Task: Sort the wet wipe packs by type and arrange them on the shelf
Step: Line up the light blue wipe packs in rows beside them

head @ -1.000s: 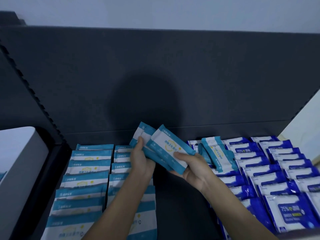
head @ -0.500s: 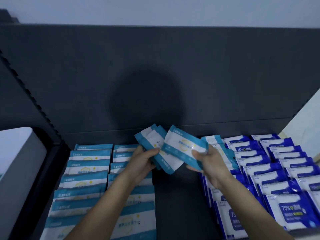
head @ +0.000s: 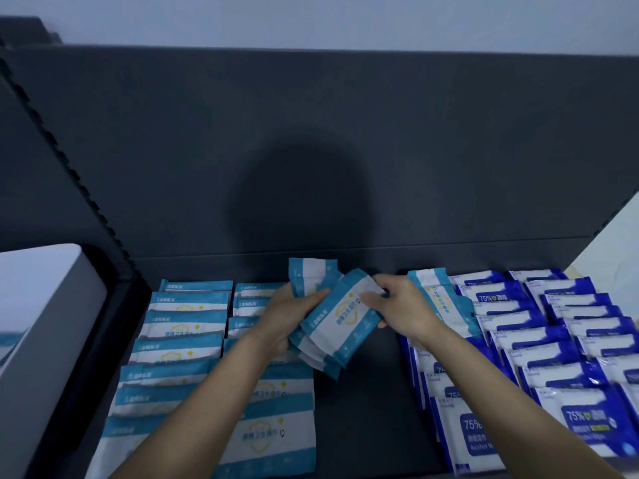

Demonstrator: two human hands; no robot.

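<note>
My left hand grips a fanned stack of teal-and-white wipe packs above the dark shelf floor. My right hand pinches the top teal pack of that stack at its upper corner. Two rows of the same teal packs lie overlapped on the left of the shelf. Rows of dark blue 75% alcohol packs fill the right side. One teal pack lies on the blue rows just right of my right hand.
The shelf's dark back panel rises behind the packs. A white box stands outside the shelf on the left, past the notched upright. A bare strip of shelf floor runs between the teal and blue rows.
My right hand brought its teal pack left and laid it onto the stack in my left hand. The stack has turned more upright and dropped a little toward the shelf's middle gap.
</note>
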